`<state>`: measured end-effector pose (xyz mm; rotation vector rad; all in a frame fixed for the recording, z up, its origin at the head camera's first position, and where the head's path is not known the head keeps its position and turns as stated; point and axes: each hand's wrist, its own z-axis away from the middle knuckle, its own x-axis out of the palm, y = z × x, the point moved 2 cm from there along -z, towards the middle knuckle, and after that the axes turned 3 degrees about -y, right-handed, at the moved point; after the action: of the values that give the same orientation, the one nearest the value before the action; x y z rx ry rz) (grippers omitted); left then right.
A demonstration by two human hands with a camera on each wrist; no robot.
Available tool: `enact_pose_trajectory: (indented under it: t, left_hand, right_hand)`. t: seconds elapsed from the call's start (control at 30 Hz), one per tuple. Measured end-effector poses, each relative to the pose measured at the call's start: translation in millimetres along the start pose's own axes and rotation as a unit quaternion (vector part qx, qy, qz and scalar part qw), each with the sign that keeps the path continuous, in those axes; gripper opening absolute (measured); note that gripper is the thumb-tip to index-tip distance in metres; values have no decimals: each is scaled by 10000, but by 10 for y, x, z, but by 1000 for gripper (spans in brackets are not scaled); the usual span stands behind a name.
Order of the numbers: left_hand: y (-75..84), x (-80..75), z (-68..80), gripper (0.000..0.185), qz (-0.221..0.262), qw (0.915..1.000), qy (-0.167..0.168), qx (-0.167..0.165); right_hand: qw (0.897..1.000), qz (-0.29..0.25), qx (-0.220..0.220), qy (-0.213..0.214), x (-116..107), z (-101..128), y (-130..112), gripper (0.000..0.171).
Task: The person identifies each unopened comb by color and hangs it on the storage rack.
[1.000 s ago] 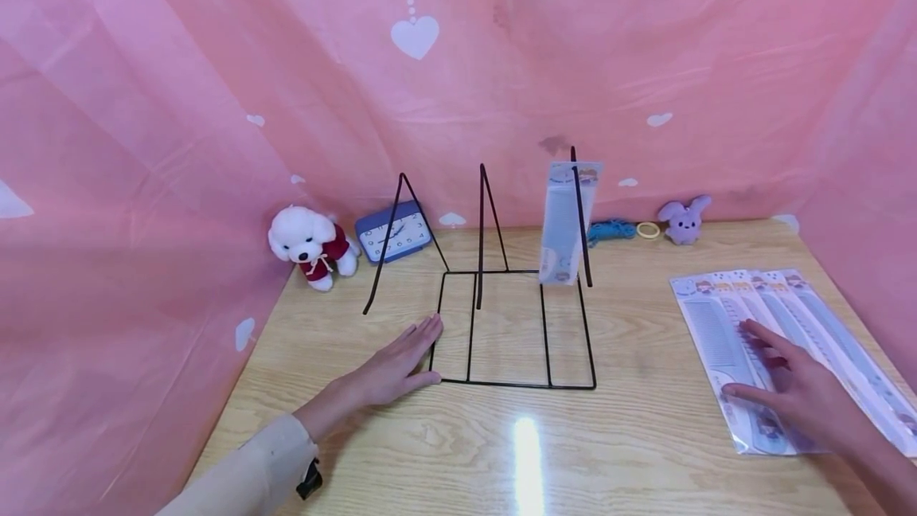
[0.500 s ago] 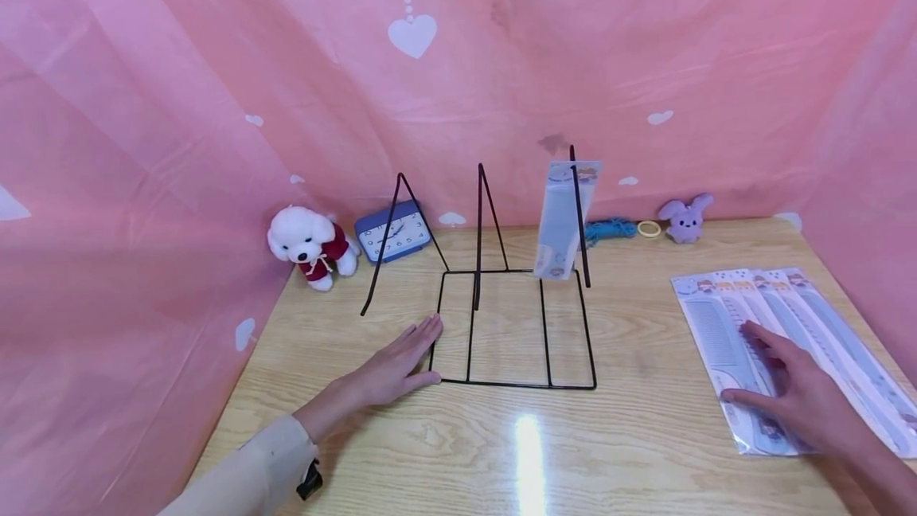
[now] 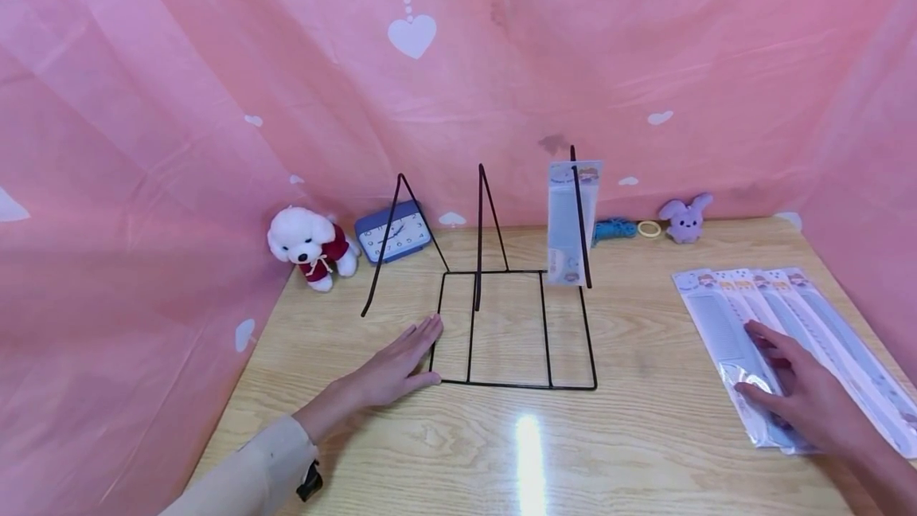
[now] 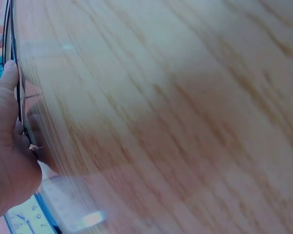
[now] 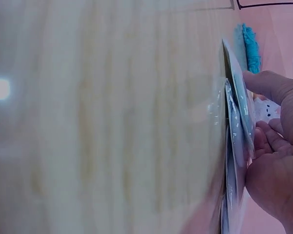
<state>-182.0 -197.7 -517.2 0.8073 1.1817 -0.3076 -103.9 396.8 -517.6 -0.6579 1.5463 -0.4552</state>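
Head view. The left hand (image 3: 392, 365) lies flat on the wooden table (image 3: 645, 452), fingers straight, fingertips touching the left edge of the black wire rack (image 3: 512, 325). One packaged comb (image 3: 571, 221) hangs on the rack's right-hand upright. The right hand (image 3: 802, 396) rests on the fanned packaged combs (image 3: 781, 341) at the right of the table, thumb curled under the near edge of the leftmost pack, whose corner is lifted. A plush dog (image 3: 310, 244), a clock (image 3: 392, 231) and a plush rabbit (image 3: 684, 219) stand along the pink backdrop.

Left wrist view. The left hand (image 4: 7, 146) presses alongside the rack wire (image 4: 12, 58), gripping nothing.

Right wrist view. The right hand (image 5: 273, 156) pinches the edge of the topmost comb pack (image 5: 237, 122), peeled slightly off the stack.

Risks, as judged: the glossy sleeves may cling, so two packs could rise together; the shallow edge pinch may slip; and the light rack may slide if the flat left hand gives way.
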Motion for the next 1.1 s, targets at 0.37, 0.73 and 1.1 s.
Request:
enact_pose_trajectory:
  t: [0.37,0.73,1.1]
  left_hand:
    - [-5,13,0,89,-15,10000,-16,-27]
    - [-25,22,-5,89,-58,10000,-23,-14]
    - [-27,22,-11,89,-78,10000,-36,42]
  right_hand:
    - [9981,206,256,531,-59,6,-63,106]
    - [9986,369,182,330,-33,-19,-3,106]
    - [9972,591,97,457,-90,-55,9,91]
